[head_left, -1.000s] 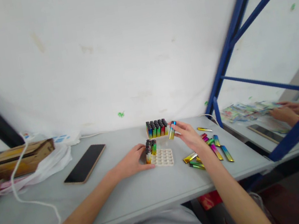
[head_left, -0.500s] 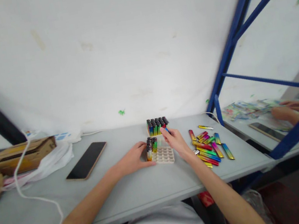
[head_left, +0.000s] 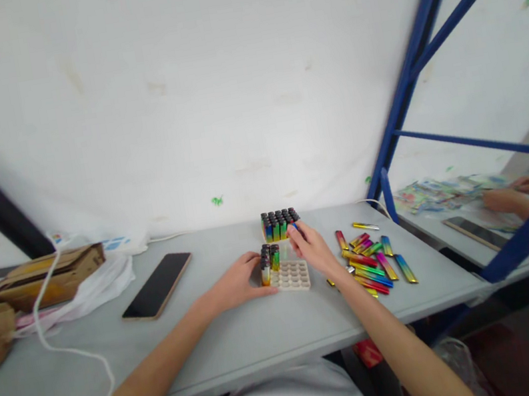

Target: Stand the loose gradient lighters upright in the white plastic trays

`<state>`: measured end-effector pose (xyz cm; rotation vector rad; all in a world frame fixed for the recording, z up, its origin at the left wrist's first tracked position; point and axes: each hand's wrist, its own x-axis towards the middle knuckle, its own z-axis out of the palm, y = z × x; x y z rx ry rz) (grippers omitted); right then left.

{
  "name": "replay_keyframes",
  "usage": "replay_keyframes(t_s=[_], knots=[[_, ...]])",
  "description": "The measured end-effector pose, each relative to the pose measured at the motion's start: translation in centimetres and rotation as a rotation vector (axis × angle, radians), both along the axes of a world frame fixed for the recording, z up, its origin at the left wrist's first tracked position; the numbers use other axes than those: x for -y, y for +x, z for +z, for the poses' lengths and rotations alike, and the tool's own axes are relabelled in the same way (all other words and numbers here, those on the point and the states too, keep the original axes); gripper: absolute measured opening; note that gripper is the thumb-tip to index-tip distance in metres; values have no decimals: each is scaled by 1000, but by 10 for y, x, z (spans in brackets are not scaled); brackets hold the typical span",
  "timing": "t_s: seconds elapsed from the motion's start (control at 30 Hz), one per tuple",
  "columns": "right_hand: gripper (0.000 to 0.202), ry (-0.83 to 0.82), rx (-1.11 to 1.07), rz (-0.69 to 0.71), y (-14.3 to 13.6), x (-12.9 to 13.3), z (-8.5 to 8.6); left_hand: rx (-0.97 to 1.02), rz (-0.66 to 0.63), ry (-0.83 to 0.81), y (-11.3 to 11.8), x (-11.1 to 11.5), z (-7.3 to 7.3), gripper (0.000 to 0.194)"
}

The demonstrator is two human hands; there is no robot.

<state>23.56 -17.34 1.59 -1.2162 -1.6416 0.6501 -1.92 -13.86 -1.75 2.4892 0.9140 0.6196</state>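
Observation:
Several lighters with black tops stand upright in the left columns of a pale tray with rows of round-ended slots. My left hand is closed round the tray's left side, thumb along its front corner and fingers by the lighters. Above the tray's right back part, my right hand pinches a lighter, of which only a small blue part shows. Just behind stands a block of upright lighters in close rows. Loose shiny lighters lie in a heap right of my right hand.
A phone lies to the left, with cardboard boxes, a plastic bag and a white cable farther left. A blue metal frame rises at the right. Beyond it are another person's hands and another phone.
My right hand has shifted slightly, and less of the blue lighter shows in its fingers. My left hand stays at the tray. The view has moved a little.

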Motion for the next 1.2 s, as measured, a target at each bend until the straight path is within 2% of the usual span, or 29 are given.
replay_keyframes(t_s=[0.1,0.17,0.23,0.33,0.47,0.73,0.87,1.0,1.2], knots=[[47,58,88,62,4,3,7,2,14,1,1,-1,-2,75],[47,164,246,68,6,6,12,7,26,11,1,-1,-4,75],[46,201,378,82,7,9,17,15,33,23,2,-2,-6,74],[45,111,458,180,8,14,22,37,29,34,1,-3,-9,73],[34,-1,451,284,8,15,23,45,21,36,0,-3,-9,73],[23,47,764,176,-10,15,11,34,11,36,1,-3,-7,70],[26,-1,815,166,-9,15,11,31,32,45,0,-3,-6,70],[26,-94,705,213,21,14,19,9,35,44,0,-2,-3,71],[26,-217,686,-58,106,13,31,-10,62,21,1,-1,0,77]])
